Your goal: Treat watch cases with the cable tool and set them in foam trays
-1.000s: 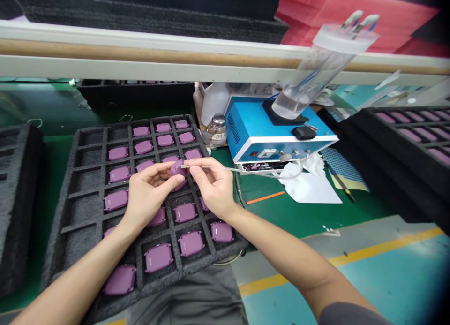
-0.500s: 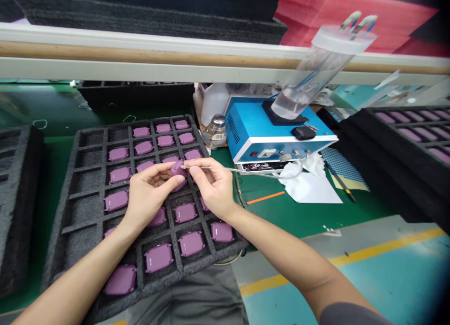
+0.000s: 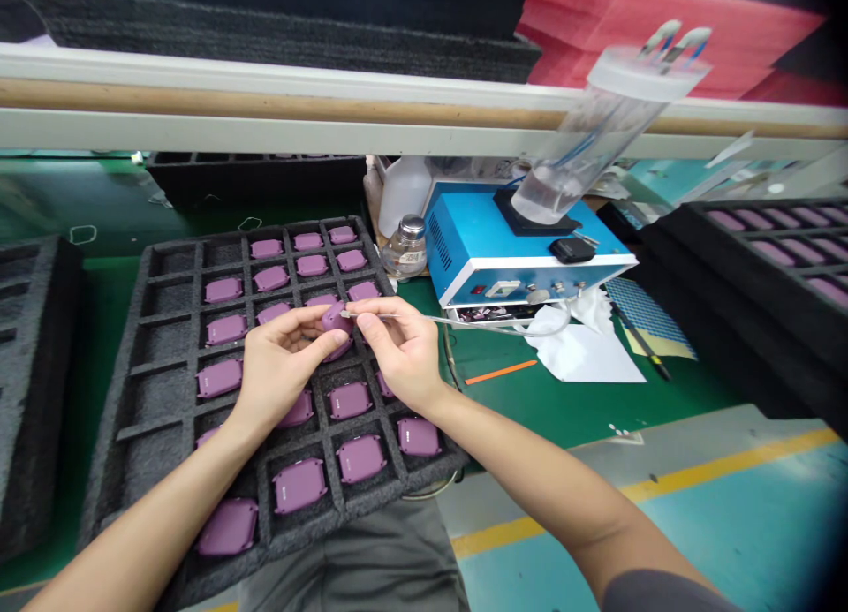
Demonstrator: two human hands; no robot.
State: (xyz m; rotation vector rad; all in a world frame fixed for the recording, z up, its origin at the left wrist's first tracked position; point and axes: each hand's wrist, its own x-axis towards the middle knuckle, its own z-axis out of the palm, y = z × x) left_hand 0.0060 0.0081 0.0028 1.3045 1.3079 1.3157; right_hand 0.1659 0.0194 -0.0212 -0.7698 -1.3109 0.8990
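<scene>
My left hand (image 3: 282, 358) pinches a small purple part (image 3: 336, 318) between thumb and fingers, above a black foam tray (image 3: 155, 400). My right hand (image 3: 401, 347) is closed on a thin metal nozzle (image 3: 384, 314) with a clear tube running off to the right; its tip touches the held purple part. The foam tray's cells hold several more purple parts (image 3: 298, 484), and several cells on its left side are bare.
A blue control box (image 3: 510, 250) with a clear cylinder (image 3: 596, 126) on top stands to the right, beside a small glass bottle (image 3: 405, 245) and white bottle (image 3: 404, 192). White paper (image 3: 583, 351) lies on the green mat. More foam trays (image 3: 761, 285) flank both sides.
</scene>
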